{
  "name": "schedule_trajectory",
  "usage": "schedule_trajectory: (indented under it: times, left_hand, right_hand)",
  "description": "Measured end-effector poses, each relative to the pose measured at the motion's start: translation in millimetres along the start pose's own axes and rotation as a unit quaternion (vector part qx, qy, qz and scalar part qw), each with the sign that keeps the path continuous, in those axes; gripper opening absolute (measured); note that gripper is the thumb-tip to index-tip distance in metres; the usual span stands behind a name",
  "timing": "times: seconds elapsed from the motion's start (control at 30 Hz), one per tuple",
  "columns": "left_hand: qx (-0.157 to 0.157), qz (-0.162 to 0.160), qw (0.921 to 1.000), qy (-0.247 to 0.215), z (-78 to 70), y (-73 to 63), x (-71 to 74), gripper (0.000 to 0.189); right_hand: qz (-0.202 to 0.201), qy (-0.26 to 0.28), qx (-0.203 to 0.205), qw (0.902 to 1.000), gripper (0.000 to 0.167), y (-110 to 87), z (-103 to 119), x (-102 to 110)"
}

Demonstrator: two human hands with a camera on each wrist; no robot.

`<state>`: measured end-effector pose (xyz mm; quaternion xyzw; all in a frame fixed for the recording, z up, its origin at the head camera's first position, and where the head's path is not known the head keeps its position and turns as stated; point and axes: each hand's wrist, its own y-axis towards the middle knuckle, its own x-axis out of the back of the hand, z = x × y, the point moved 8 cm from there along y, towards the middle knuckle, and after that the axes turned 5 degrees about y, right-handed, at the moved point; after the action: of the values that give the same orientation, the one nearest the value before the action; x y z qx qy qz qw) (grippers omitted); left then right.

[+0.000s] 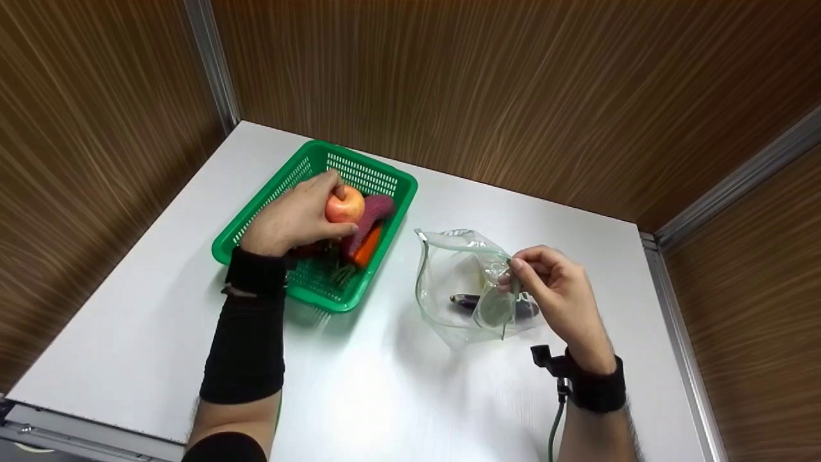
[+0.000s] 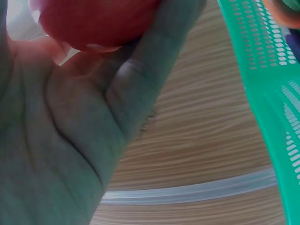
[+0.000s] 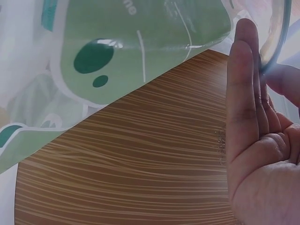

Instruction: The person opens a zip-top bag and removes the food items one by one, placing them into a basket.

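Over the green plastic basket [image 1: 359, 298], my left hand [image 1: 292, 215] grips a red-yellow apple [image 1: 346, 205] between thumb and fingers. In the left wrist view the apple [image 2: 93, 21] shows red against the fingers. My right hand [image 1: 558, 292] pinches the rim of a clear plastic bag [image 1: 442, 321], whose mouth gapes toward the basket. Through the bag's film a dark eggplant [image 1: 465, 300] shows. In the right wrist view the bag's green printed side [image 3: 154, 42] hangs beside the straight fingers [image 3: 241, 93].
Inside the basket lie a purple knobbly vegetable [image 1: 378, 208], an orange carrot [image 1: 367, 247] and other produce partly hidden by the left hand. A white table [image 1: 359, 385] carries basket and bag. Wood-grain panels [image 1: 449, 83] enclose the table at the back and sides.
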<state>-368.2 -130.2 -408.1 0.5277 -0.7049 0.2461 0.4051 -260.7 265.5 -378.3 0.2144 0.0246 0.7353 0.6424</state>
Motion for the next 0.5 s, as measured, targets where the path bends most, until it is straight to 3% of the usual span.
schedule_trajectory:
  times: [0.27, 0.5]
  left_hand:
    - [0.041, -0.018, 0.9986, 0.03, 27.3, 1.5, 0.9, 0.058]
    - [0.115, 0.013, 0.9922, 0.045, 50.5, -2.0, -2.2, 0.065]
  right_hand:
    - [-0.001, -0.004, -0.005, 1.0, 0.01, 0.1, -1, -1]
    - [0.0, -0.007, -0.004, 1.0, 0.008, 0.4, -1, -2]
